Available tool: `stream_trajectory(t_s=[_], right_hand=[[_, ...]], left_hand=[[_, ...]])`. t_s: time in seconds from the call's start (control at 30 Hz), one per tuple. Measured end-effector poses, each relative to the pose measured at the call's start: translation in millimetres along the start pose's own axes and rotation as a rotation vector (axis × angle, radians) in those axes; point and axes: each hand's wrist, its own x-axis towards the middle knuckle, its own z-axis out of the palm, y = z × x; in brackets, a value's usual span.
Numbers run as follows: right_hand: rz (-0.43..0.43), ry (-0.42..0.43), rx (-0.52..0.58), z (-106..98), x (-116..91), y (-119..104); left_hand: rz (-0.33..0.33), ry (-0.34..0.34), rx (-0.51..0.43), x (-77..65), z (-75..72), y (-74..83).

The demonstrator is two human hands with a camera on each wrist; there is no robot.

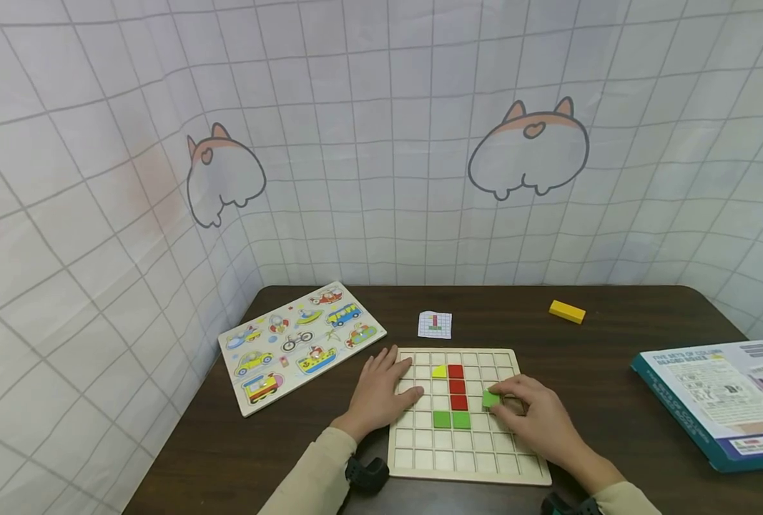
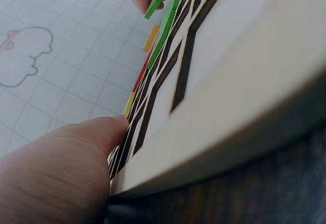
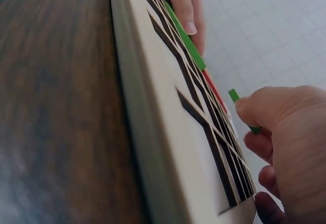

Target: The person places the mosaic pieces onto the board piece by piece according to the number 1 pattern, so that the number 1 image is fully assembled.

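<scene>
A pale wooden grid board [image 1: 468, 476] lies on the table. My left hand [image 1: 380, 392] rests on its left edge, fingers extended and thumb over the border cells. Above the right part of the grid, my right hand [image 1: 538, 416] pinches a green square tile [image 1: 490, 400] between thumb and fingers; the right wrist view shows this tile [image 3: 234, 95] tilted and apart from the board. On the grid, a red tile [image 1: 458, 387] is one of three in a column. A yellow piece [image 1: 440, 372] sits left of the top one. Two green tiles [image 1: 442, 420] lie side by side below.
A small pattern card [image 1: 435, 325] lies behind the board. To the left is a vehicle picture board [image 1: 302, 342]. A yellow block [image 1: 567, 312] lies at the back right, and a blue-edged box [image 1: 719, 400] stands at the right. Gridded cloth [image 1: 368, 236] hangs behind the table.
</scene>
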Motion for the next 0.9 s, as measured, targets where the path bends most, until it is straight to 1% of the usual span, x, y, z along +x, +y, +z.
stream_trajectory(t_s=[0.1,0.27,0.47,0.6,0.77,0.9], right_hand=[[-0.002,-0.028,0.008,-0.5,-0.4,-1.7],[-0.028,-0.055,0.018,-1.2,-1.5,-4.2],[-0.045,-0.133,0.035,-0.5,-1.7,-5.1],[-0.055,-0.167,0.056,-1.0,-1.4,-5.4],[-0.081,-0.186,0.073,-1.5,-2.1,-5.3],[-0.096,-0.183,0.057,-1.0,-2.1,-5.0]], left_hand=[[-0.003,-0.004,0.005,0.4,0.5,-0.5],[-0.007,-0.01,0.008,1.6,3.0,-2.0],[0.001,-0.003,-0.004,1.5,2.9,-2.3],[0.0,-0.005,-0.009,0.9,2.0,-1.5],[-0.022,-0.017,-0.002,0.8,1.6,-1.1],[-0.014,-0.011,-0.004,0.4,1.3,-1.2]])
